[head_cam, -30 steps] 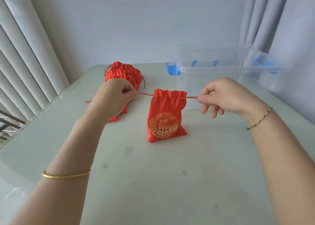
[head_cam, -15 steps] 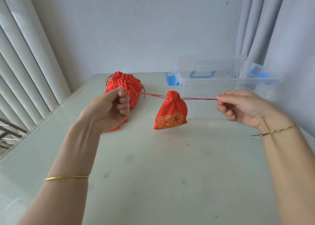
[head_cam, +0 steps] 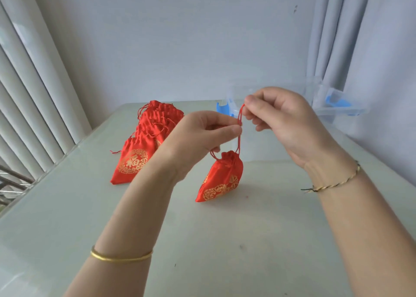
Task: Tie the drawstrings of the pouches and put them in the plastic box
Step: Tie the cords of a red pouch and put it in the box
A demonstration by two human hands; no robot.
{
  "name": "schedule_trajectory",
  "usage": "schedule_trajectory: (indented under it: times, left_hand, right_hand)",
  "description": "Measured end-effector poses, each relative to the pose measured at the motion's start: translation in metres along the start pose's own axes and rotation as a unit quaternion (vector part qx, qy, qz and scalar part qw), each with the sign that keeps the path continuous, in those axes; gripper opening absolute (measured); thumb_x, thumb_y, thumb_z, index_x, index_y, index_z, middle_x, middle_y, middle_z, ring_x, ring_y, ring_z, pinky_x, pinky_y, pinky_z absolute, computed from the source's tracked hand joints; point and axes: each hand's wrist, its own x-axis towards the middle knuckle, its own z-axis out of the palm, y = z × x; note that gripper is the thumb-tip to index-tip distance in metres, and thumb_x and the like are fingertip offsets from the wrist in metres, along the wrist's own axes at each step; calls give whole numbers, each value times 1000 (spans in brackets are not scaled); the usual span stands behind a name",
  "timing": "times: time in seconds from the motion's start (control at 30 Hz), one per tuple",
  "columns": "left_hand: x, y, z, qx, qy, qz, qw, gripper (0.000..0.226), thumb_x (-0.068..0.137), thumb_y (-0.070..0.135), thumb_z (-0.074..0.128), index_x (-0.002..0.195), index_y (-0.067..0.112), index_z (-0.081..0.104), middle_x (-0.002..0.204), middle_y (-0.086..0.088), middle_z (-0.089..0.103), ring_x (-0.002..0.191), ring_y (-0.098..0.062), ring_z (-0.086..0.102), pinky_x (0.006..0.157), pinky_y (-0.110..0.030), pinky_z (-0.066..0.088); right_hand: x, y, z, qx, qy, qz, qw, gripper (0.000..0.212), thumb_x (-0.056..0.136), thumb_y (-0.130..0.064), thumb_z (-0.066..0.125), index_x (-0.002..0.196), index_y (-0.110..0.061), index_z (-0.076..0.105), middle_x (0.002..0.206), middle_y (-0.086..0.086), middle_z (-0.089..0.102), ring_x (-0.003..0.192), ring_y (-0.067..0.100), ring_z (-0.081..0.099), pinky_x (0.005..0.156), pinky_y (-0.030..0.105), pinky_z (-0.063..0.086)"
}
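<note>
A pile of red pouches (head_cam: pixel 144 152) is lying on the bench (head_cam: pixel 225 240) toward the left. Beside it, the left hand (head_cam: pixel 198 137) is holding its fingers (head_cam: pixel 225 129) clamped on the red drawstrings (head_cam: pixel 240 125). The cinched pouch (head_cam: pixel 221 179) is hanging below from those strings. The right hand (head_cam: pixel 283 121) is pinching the strings' upper end, fingers clamped likewise, in front of the clear plastic box (head_cam: pixel 337 110).

Pale wall (head_cam: pixel 180 49), grey curtain (head_cam: pixel 337 38), white blinds (head_cam: pixel 27 89).
</note>
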Motion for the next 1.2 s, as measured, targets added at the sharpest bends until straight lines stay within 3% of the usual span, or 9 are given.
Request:
schedule_trajectory:
  times: [0.13,0.27,0.37,0.57,0.7,0.77,0.97,1.1,1.2]
  left_hand:
    - [2,1,1,36,11,27,999,11,85,16,64,78,15,73,62,5,58,53,-7,43,56,-20,40]
    - [5,-1,0,-9,19,24,999,15,88,12,59,81,9,71,60,4,57,54,-9,42,59,-22,38]
    - [6,-3,-1,-27,22,28,999,13,88,11,59,83,8,71,61,3,57,55,-9,42,58,-22,37]
    - [10,-7,-6,-78,56,33,995,14,91,7,55,81,11,64,66,1,66,55,-8,53,61,-20,45]
    - [10,-7,-6,-129,66,28,989,12,87,0,57,82,8,64,71,-3,69,60,-11,60,67,-22,52]
    - [9,-7,-5,-105,54,25,993,13,85,-5,58,83,8,63,71,-3,69,61,-13,59,70,-25,52]
    - [6,-4,-7,-5,-7,93,996,28,85,-11,54,90,16,59,75,-1,61,64,-11,57,64,-22,51]
    - [6,-7,-1,149,52,185,970,28,84,-5,56,96,20,60,83,0,62,77,-11,60,66,-23,52]
    - [8,-13,3,219,96,226,944,31,83,0,56,103,22,61,85,8,61,81,-5,58,67,-25,49]
  right_hand:
    - [1,0,6,41,12,-8,999,26,94,-27,51,71,-20,61,70,-12,62,65,3,52,63,19,44]
    - [1,11,1,15,-2,81,997,34,98,-38,37,84,-18,61,82,0,63,71,13,57,67,29,47]
    - [-1,17,4,8,-83,121,989,33,98,-32,38,80,-14,60,77,3,63,69,14,57,66,29,46]
    - [3,18,-2,128,-54,103,985,33,95,-16,45,63,-12,50,62,1,50,54,11,47,55,25,40]
    - [-4,15,-14,30,-256,114,960,32,90,-16,54,58,-11,53,58,1,53,53,12,48,55,22,43]
    - [-6,15,-14,-53,-290,143,945,31,92,-17,52,61,-12,55,60,0,57,56,11,52,58,24,44]
    - [2,24,-6,-23,-56,97,993,26,98,-19,40,85,-15,63,80,-1,67,75,14,62,72,32,49]
    - [1,28,15,104,-87,95,986,24,98,-13,40,90,-14,62,75,2,67,79,26,65,79,41,52]
    - [-1,29,20,172,-109,130,970,23,96,-13,43,85,-13,63,70,1,67,67,19,61,67,29,49]
